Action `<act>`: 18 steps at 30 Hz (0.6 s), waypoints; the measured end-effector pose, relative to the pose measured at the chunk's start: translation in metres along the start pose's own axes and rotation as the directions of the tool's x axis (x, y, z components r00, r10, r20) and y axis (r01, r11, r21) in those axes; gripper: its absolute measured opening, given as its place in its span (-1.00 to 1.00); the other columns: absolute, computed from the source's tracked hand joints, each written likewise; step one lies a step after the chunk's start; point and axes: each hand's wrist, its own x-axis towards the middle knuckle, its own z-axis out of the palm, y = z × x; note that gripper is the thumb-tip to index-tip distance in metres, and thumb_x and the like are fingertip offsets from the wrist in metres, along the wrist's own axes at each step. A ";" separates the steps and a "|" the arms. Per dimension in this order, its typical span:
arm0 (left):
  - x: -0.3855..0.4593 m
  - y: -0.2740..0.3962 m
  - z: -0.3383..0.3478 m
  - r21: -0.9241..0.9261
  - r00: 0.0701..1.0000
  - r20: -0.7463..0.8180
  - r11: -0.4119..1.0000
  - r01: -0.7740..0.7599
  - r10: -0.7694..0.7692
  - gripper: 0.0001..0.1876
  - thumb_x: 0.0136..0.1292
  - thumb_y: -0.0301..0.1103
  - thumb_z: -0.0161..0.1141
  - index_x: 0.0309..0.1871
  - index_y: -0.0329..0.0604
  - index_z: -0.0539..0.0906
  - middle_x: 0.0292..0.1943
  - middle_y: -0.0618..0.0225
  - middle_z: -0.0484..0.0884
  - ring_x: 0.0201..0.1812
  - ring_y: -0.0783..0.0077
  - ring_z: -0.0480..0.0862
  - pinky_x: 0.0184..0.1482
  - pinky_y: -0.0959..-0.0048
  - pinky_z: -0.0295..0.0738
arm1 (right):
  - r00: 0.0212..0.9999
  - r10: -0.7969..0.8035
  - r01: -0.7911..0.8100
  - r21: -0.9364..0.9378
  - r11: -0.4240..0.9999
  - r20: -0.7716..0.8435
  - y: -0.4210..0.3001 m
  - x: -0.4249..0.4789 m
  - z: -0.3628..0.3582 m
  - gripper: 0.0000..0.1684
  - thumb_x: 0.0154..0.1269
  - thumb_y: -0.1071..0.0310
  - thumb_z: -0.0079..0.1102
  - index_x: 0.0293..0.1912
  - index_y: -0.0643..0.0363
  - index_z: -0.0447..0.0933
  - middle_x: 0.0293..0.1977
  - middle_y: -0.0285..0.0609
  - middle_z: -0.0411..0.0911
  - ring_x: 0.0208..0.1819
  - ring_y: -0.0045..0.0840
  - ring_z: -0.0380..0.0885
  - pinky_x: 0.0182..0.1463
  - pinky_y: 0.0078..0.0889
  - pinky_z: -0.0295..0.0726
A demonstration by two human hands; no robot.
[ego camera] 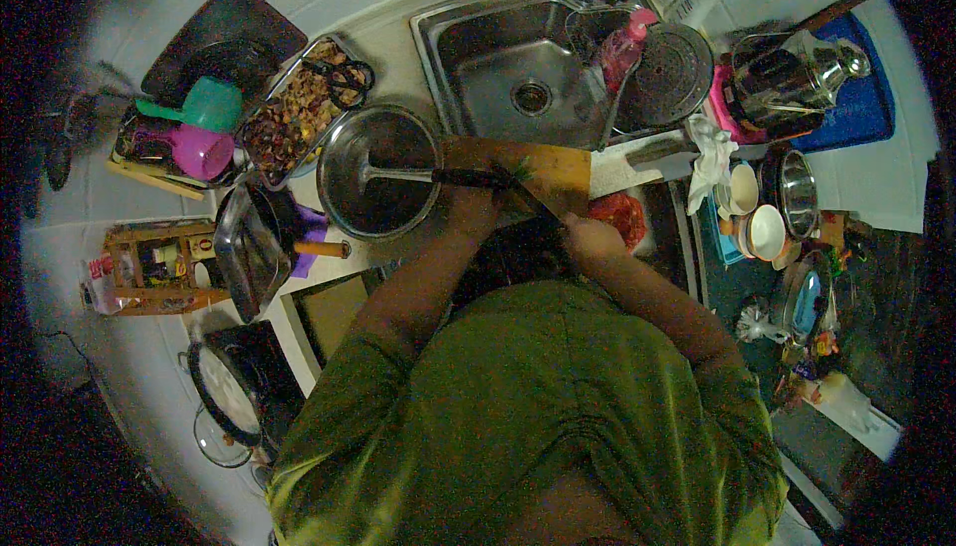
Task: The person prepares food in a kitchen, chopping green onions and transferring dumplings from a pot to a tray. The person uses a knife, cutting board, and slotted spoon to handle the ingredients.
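My right hand (590,239) is closed around the handle of a knife (536,198), whose dark blade slants up and left over a wooden cutting board (564,166). Near the board's lower left edge is my left hand (478,202); its fingers are in shadow, and I cannot tell what they hold. A small bit of green herb (522,168) shows beside the blade tip. A ladle or similar utensil (399,173) with a black handle lies across a round metal pot or bowl (381,210), its handle reaching over the board above my left hand.
Behind the board is a steel sink (493,90) with a pink pump bottle (621,56) and a round perforated lid (668,75). A tray of food scraps (287,120) with black scissors (343,83) stands left. A red plastic bag (624,219) and stacked bowls (765,232) are right.
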 end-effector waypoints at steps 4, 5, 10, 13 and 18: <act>0.004 -0.001 0.000 0.089 0.999 0.042 0.995 -0.036 0.033 -0.64 0.19 -0.21 0.13 0.03 -0.13 0.53 0.04 0.09 0.49 0.00 0.09 0.51 0.08 0.15 0.39 | 0.994 0.057 -0.052 -0.064 0.997 0.094 -0.012 0.007 -0.010 -0.70 0.26 0.29 -0.19 -0.11 0.24 0.41 -0.32 0.10 0.57 -0.25 -0.07 0.59 -0.20 -0.02 0.57; 0.005 -0.002 -0.001 0.108 0.998 0.053 0.993 -0.045 0.039 -0.64 0.19 -0.21 0.13 0.02 -0.13 0.53 0.05 0.09 0.49 0.00 0.09 0.51 0.08 0.15 0.39 | 0.993 0.055 -0.050 -0.051 0.997 0.100 -0.016 0.011 -0.011 -0.70 0.26 0.30 -0.20 -0.11 0.24 0.41 -0.31 0.11 0.57 -0.24 -0.07 0.59 -0.19 -0.02 0.57; 0.006 -0.004 -0.002 0.206 0.992 0.106 0.974 -0.095 0.074 -0.64 0.17 -0.19 0.14 0.01 -0.14 0.54 0.05 0.05 0.49 0.00 0.05 0.51 0.06 0.12 0.40 | 0.994 0.041 -0.040 -0.015 0.999 0.101 -0.022 0.016 -0.009 -0.71 0.26 0.36 -0.24 -0.10 0.25 0.39 -0.29 0.13 0.57 -0.21 -0.08 0.59 -0.17 -0.04 0.57; 0.001 -0.003 0.000 0.302 0.984 0.146 0.943 -0.140 0.099 -0.64 0.17 -0.18 0.15 -0.01 -0.14 0.55 0.05 0.03 0.49 0.00 0.03 0.51 0.05 0.11 0.40 | 0.995 0.038 -0.037 -0.011 0.999 0.096 -0.019 0.016 -0.005 -0.70 0.26 0.36 -0.24 -0.09 0.26 0.38 -0.28 0.13 0.57 -0.20 -0.08 0.59 -0.17 -0.03 0.57; -0.001 -0.003 -0.004 0.156 0.957 0.289 0.988 -0.018 -0.029 -0.63 0.18 -0.10 0.12 -0.07 -0.17 0.59 -0.02 -0.02 0.53 -0.05 -0.01 0.53 -0.02 0.06 0.43 | 0.997 0.038 -0.038 -0.007 0.999 0.070 -0.013 0.017 -0.002 -0.70 0.27 0.33 -0.23 -0.11 0.25 0.39 -0.30 0.11 0.57 -0.23 -0.07 0.59 -0.21 0.00 0.57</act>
